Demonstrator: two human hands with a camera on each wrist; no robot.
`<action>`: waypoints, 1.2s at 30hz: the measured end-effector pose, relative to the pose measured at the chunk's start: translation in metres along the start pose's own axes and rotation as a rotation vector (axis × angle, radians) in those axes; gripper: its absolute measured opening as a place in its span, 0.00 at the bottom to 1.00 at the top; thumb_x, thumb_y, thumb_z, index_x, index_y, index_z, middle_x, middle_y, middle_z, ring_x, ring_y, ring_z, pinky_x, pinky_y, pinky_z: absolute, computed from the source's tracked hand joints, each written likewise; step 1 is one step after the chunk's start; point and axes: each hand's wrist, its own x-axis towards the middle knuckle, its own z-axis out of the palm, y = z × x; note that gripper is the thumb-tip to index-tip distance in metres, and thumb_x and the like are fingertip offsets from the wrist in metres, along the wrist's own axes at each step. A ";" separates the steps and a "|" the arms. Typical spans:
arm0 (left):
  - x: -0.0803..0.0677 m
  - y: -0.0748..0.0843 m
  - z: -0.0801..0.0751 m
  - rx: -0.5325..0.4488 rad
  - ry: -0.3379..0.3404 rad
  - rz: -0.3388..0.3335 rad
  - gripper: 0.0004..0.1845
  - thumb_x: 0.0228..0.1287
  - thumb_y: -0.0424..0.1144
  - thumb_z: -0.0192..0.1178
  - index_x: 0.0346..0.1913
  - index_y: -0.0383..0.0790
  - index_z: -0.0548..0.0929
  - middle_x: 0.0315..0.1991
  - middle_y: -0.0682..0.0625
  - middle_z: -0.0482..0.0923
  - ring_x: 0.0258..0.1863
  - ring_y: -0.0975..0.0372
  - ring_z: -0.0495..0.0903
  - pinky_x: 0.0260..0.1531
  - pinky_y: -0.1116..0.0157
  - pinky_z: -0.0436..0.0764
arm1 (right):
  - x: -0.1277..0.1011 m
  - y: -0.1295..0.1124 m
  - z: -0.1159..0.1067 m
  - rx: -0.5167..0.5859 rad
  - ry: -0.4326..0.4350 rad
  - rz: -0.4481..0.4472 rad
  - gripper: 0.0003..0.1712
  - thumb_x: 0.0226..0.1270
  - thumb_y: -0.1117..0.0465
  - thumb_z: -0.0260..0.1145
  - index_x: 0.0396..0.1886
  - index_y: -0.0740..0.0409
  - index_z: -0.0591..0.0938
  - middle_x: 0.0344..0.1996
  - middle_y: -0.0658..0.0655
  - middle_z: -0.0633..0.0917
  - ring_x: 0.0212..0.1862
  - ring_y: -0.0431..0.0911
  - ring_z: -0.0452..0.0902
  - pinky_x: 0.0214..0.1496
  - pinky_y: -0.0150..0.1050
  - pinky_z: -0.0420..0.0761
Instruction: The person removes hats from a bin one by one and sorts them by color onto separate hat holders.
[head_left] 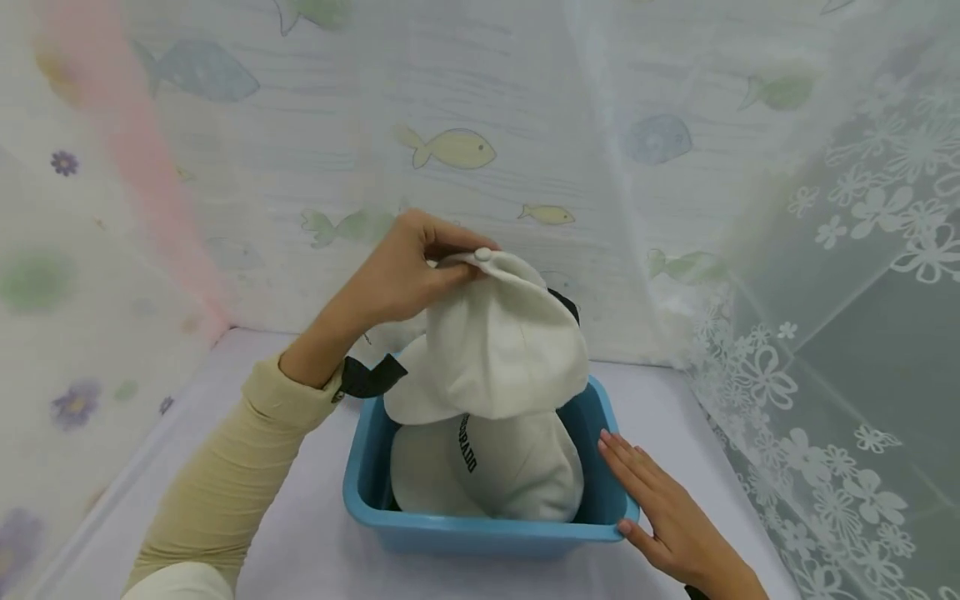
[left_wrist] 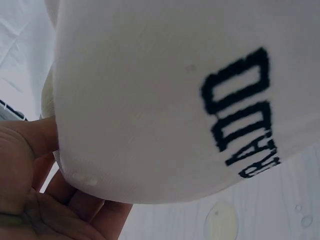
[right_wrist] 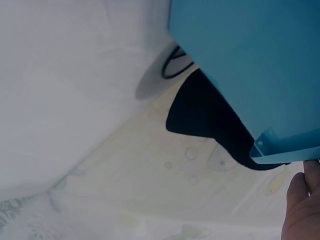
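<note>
We can read black block lettering on the white cap (left_wrist: 150, 100) in the left wrist view: the letters "ORADO" show, stitched along the cloth, with the start of the word cut off by the frame edge. From the head view we see similar black lettering on the second white cap (head_left: 487, 475) lying in the blue bin (head_left: 480, 529), too small to spell out fully.

White cap (left_wrist: 150, 100) with black lettering (left_wrist: 242, 112) filling the frame; left hand (left_wrist: 35, 185) gripping below the cap's lower-left edge.
</note>
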 end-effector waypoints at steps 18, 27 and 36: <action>0.030 -0.047 -0.054 0.111 0.231 0.160 0.12 0.64 0.20 0.63 0.46 0.32 0.91 0.45 0.38 0.89 0.43 0.72 0.85 0.47 0.72 0.83 | 0.002 -0.004 0.004 0.007 0.009 0.036 0.40 0.79 0.44 0.54 0.78 0.66 0.62 0.76 0.66 0.66 0.80 0.52 0.54 0.81 0.31 0.44; 0.025 -0.078 -0.064 0.065 0.350 0.162 0.12 0.65 0.21 0.62 0.47 0.33 0.90 0.45 0.40 0.89 0.43 0.72 0.87 0.46 0.73 0.83 | 0.002 -0.002 0.005 0.014 0.014 0.030 0.40 0.80 0.43 0.53 0.78 0.66 0.62 0.76 0.65 0.67 0.80 0.52 0.54 0.81 0.32 0.45; 0.024 -0.079 -0.080 0.055 0.436 0.186 0.12 0.65 0.20 0.62 0.46 0.31 0.90 0.43 0.41 0.89 0.44 0.70 0.87 0.48 0.71 0.84 | -0.001 -0.003 0.005 0.008 0.014 0.047 0.40 0.80 0.43 0.53 0.78 0.66 0.62 0.75 0.65 0.67 0.81 0.51 0.53 0.81 0.31 0.45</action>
